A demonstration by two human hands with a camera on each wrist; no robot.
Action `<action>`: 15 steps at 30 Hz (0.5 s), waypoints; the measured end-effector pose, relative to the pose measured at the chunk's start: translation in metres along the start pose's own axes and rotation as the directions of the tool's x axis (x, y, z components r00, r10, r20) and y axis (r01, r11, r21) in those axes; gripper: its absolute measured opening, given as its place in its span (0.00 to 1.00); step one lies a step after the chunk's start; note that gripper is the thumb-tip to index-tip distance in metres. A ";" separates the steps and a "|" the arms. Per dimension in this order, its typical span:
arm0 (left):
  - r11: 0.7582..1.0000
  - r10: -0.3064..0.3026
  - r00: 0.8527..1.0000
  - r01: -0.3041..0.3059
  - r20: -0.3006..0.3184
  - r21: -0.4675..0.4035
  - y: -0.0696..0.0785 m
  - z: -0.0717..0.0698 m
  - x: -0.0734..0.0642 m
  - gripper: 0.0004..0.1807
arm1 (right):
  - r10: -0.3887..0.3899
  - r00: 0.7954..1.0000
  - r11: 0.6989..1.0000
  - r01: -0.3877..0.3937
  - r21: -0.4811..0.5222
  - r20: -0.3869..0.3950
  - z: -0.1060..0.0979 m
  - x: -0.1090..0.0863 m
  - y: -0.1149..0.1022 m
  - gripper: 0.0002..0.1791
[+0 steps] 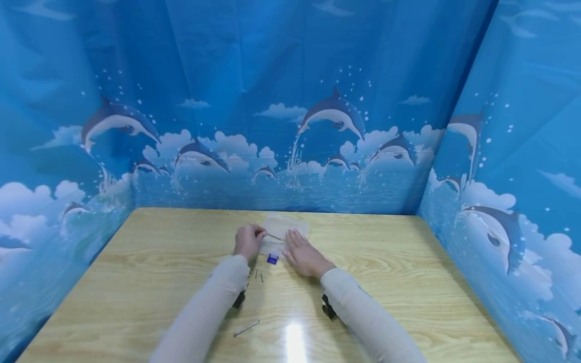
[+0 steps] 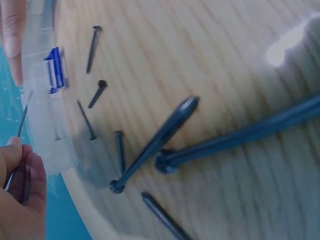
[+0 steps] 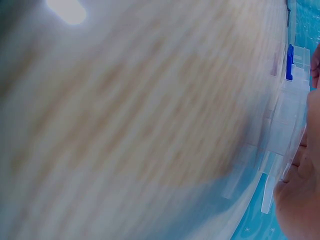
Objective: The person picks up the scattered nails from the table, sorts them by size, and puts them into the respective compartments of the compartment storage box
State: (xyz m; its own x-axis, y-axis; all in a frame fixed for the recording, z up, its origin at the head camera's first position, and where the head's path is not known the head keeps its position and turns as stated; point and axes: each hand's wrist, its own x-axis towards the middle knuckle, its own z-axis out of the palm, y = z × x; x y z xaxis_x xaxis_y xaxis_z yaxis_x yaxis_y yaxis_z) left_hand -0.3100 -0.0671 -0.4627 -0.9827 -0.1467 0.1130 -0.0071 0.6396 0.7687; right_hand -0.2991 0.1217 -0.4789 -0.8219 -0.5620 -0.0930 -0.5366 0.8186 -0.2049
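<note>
Presently pinching a thin dark nail [image 2: 23, 120] between thumb and fingers of the left grip [image 1: 248, 241], pointing it rightward over a clear plastic box [image 2: 59, 157] just beside that grip. Meanwhile resting the right grip [image 1: 305, 253] against the box's right side, with fingers straight and close together. Seemingly only partway along: counting one small screw [image 2: 56, 133], apparently inside the box near the left grip, against several loose nails [image 2: 93, 50] left on the bench [image 1: 386, 262], nearer the body than that grip. Also noting a blue latch [image 1: 272, 258] between both grips, and dolphin-printed curtains [image 1: 272, 75] well beyond them. Finding no brand, label or readable writing anywhere.
</note>
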 end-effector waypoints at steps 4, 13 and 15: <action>1.000 -0.025 1.000 0.025 0.006 0.007 -0.003 0.003 0.001 0.06 | -0.008 1.000 1.000 0.008 0.005 -0.006 0.000 -0.001 -0.001 0.34; 0.998 -0.028 1.000 0.029 -0.011 0.055 -0.001 0.006 0.001 0.07 | -0.020 1.000 1.000 0.020 -0.005 -0.014 -0.001 -0.001 -0.001 0.34; 0.998 -0.024 1.000 0.025 -0.015 0.063 -0.001 0.006 0.001 0.07 | -0.022 1.000 1.000 0.022 -0.001 -0.018 -0.001 -0.001 -0.001 0.34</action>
State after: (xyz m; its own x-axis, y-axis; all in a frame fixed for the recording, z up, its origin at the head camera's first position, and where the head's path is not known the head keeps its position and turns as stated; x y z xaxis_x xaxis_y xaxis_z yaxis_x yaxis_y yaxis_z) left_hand -0.3122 -0.0631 -0.4674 -0.9794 -0.1733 0.1037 -0.0434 0.6821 0.7300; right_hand -0.2980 0.1215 -0.4780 -0.8130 -0.5779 -0.0703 -0.5551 0.8059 -0.2060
